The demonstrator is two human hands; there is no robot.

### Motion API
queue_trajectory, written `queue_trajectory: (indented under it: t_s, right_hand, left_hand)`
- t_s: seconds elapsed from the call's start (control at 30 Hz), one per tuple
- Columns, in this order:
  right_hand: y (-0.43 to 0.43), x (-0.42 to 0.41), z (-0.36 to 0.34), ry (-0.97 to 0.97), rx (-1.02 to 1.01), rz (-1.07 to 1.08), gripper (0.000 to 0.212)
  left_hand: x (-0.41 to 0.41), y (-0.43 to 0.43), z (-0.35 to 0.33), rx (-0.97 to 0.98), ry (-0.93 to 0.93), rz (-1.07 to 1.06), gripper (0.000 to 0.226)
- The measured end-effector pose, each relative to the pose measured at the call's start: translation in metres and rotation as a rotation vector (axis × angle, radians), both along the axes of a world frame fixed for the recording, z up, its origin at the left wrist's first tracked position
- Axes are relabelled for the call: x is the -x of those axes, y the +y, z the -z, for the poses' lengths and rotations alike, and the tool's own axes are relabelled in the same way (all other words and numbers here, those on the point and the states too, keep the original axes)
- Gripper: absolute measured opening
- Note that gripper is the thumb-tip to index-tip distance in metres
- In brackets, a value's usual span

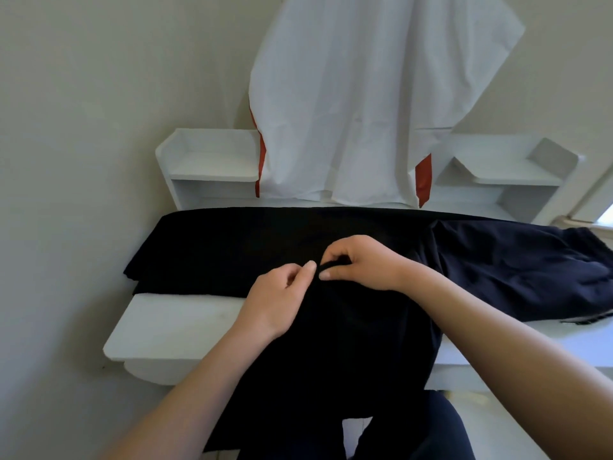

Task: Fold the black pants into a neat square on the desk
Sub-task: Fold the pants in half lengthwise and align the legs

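The black pants [232, 247] lie spread across the white desk [175, 323]. One part stretches along the back edge to the left, and another part hangs over the front edge toward me. Near the middle, my right hand [361, 263] pinches a small fold of the black fabric between thumb and fingers. My left hand [278, 293] rests on the cloth right beside it, its thumb and forefinger pinched on the fabric, almost touching the right fingertips.
A dark navy garment [517, 270] lies on the right side of the desk, partly over the pants. White shelves [212, 164] stand at the back, with a white cloth [358, 104] hanging between them. A wall runs close along the left.
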State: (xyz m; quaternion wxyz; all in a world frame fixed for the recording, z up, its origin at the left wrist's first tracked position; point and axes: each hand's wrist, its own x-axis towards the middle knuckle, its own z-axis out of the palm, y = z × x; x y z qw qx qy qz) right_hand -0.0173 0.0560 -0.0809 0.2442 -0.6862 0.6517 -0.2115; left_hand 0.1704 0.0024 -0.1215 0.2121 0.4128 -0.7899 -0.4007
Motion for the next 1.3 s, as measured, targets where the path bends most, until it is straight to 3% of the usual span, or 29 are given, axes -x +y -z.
queue_trajectory:
  t_s: [0.07, 0.2, 0.27, 0.37, 0.5, 0.83, 0.97, 1.1, 1.3]
  right_hand:
    - [-0.004, -0.001, 0.007, 0.042, 0.008, 0.046, 0.012]
    - [-0.005, -0.009, 0.009, 0.197, 0.159, 0.060, 0.028]
    - [0.000, -0.014, 0.002, 0.290, 0.323, -0.054, 0.030]
    - [0.016, -0.017, -0.005, 0.444, 0.441, -0.290, 0.014]
    - [0.030, -0.010, 0.000, 0.605, 0.403, -0.372, 0.016]
    - [0.042, 0.005, 0.011, 0.915, 0.294, -0.598, 0.054]
    - [0.058, 0.015, 0.022, 0.833, 0.266, -0.611, 0.048]
    - [0.065, 0.017, 0.029, 0.894, 0.212, -0.686, 0.082]
    - [0.065, 0.009, 0.036, 0.761, 0.307, -0.661, 0.054]
  left_hand:
    - [-0.001, -0.002, 0.001, 0.044, -0.094, 0.043, 0.028]
    - [0.001, -0.012, 0.001, 0.116, -0.189, 0.036, 0.030]
    - [0.002, -0.018, 0.000, 0.104, -0.200, 0.030, 0.026]
    - [0.003, -0.028, 0.000, 0.115, -0.175, 0.002, 0.017]
    - [0.004, -0.049, -0.001, 0.186, -0.186, -0.062, 0.013]
    - [0.003, -0.064, 0.014, 0.227, -0.328, -0.106, 0.019]
    - [0.004, -0.059, 0.015, 0.295, -0.391, -0.126, 0.018]
    - [0.005, -0.056, 0.015, 0.326, -0.412, -0.144, 0.018]
    - [0.006, -0.051, 0.014, 0.342, -0.360, -0.144, 0.018]
